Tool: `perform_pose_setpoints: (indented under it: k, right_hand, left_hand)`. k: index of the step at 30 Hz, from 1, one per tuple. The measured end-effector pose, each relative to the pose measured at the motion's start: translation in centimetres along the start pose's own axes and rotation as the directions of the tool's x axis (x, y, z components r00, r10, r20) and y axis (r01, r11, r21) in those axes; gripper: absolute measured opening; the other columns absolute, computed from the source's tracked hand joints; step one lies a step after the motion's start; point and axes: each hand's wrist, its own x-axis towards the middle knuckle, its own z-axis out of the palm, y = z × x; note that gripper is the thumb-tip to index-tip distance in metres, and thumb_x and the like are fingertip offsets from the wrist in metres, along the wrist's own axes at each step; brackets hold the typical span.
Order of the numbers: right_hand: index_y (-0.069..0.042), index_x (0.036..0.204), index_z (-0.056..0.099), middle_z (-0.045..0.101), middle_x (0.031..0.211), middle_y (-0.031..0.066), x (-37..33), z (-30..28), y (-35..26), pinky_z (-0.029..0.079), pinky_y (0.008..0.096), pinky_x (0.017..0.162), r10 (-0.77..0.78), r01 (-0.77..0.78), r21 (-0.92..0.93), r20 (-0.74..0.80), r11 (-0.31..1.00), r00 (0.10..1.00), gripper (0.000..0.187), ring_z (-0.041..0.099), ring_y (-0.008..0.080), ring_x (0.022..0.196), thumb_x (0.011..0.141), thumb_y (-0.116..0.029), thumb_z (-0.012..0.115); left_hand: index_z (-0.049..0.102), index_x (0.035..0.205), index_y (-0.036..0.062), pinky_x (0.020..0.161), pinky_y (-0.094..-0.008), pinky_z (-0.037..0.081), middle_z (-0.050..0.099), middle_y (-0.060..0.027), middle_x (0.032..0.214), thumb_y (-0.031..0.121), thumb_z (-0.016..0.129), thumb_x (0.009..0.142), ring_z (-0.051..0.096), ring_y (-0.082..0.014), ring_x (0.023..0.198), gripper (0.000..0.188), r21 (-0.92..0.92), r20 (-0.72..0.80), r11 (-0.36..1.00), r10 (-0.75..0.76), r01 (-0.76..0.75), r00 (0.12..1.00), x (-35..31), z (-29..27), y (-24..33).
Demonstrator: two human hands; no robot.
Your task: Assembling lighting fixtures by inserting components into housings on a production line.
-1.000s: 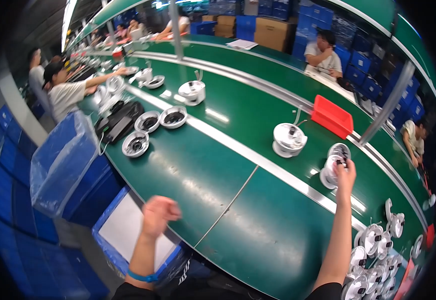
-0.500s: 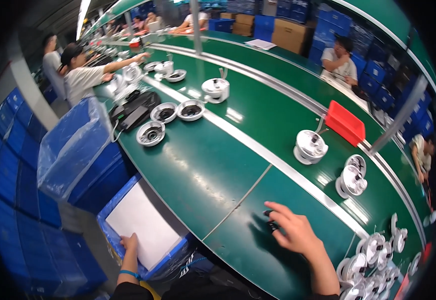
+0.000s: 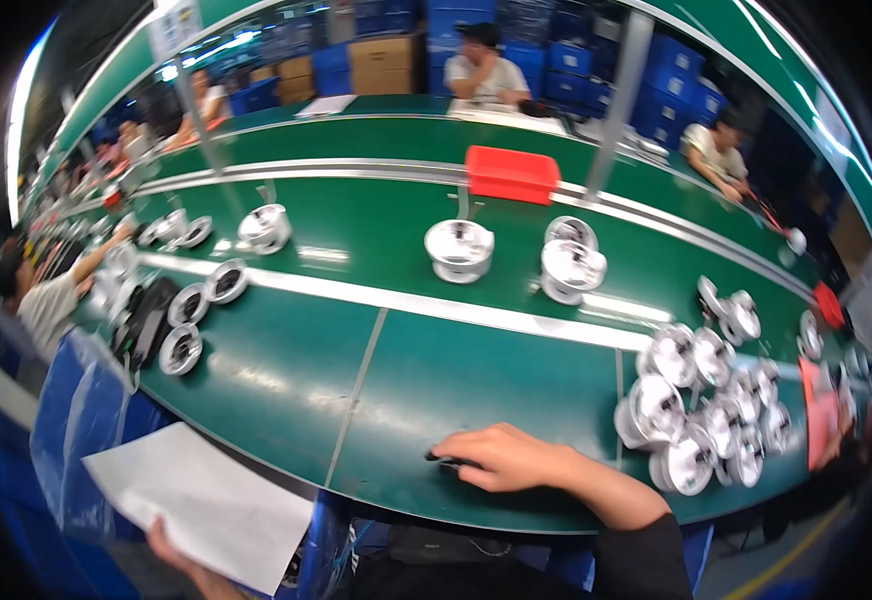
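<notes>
My left hand [image 3: 171,548] grips the lower edge of a large white sheet [image 3: 201,500], its fingers partly hidden beneath. The sheet is tilted beside the bench edge at the lower left. On the green bench [image 3: 286,400], or just above it, my right hand [image 3: 501,457] has its fingers stretched to the left. Small black pieces show at its fingertips, perhaps finger covers; blur hides their detail. Closest to the right hand is a cluster of round white-and-silver lamp-like housings [image 3: 653,408] on the bench's right side.
More housings [image 3: 459,250] stand along the green line, with a red bin [image 3: 513,175] behind them. Open round parts [image 3: 182,348] and a black bag [image 3: 146,320] lie at the left. Clear plastic [image 3: 81,430] covers a blue box. Co-workers [image 3: 486,75] sit across and to the left.
My left hand has lifted the white sheet out of the blue box toward the bench edge. My right hand has lowered toward the bench. The view has turned right.
</notes>
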Motion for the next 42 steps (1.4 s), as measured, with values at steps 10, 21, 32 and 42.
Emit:
perform_pose_setpoints:
  k: [10,21,32,42]
  right_hand:
    - [-0.006,0.162,0.027,0.035,0.165,0.0192,-10.1,-6.2,0.2,0.027,0.0488,0.123,0.168,0.297,0.873,-0.384,0.387,0.908,0.078,0.034,0.0316,0.152,0.105,-0.055,0.05]
    - [0.005,0.138,0.056,0.068,0.129,0.0083,-36.2,4.5,-8.7,0.052,0.0302,0.099,0.609,-0.02,0.611,-0.791,0.792,-0.057,0.051,0.065,0.0146,0.115,0.09,-0.006,0.071]
    - [0.002,0.143,0.05,0.06,0.137,0.0161,-63.5,37.0,-3.0,0.052,0.0423,0.103,0.338,0.307,0.535,0.042,0.787,-0.94,0.057,0.063,0.0287,0.121,0.086,0.006,0.052]
    - [0.005,0.129,0.06,0.066,0.125,0.014,-66.2,35.0,9.8,0.056,0.045,0.094,0.462,0.378,0.563,-0.008,0.735,-0.887,0.046,0.067,0.0316,0.111,0.084,0.008,0.052]
  left_hand:
    - [0.068,0.135,0.0108,0.05,-0.0394,0.045,0.052,-0.0072,0.066,0.005,0.069,0.074,0.049,-0.0251,0.05,0.062,-0.348,0.926,0.197,-0.078,-0.917,-0.369,-17.4,23.1,-17.9]
    - [0.044,0.158,0.0267,0.09,-0.0366,0.05,0.058,-0.0051,0.106,0.024,0.062,0.092,0.06,-0.0221,0.096,0.068,-0.68,0.234,0.643,-0.265,-0.352,-0.935,-31.7,20.5,-29.5]
    - [0.058,0.142,0.0084,0.095,-0.0423,0.049,0.064,-0.0144,0.122,0.025,0.071,0.096,0.063,-0.0317,0.114,0.051,-0.334,0.475,0.816,-0.286,-0.471,-0.832,-29.6,22.9,-28.8]
    - [0.07,0.127,0.0044,0.089,-0.0389,0.056,0.072,-0.0127,0.111,0.014,0.075,0.091,0.069,-0.0316,0.103,0.038,-0.003,0.736,0.7,-0.483,-0.715,-0.475,-24.4,19.8,-25.9]
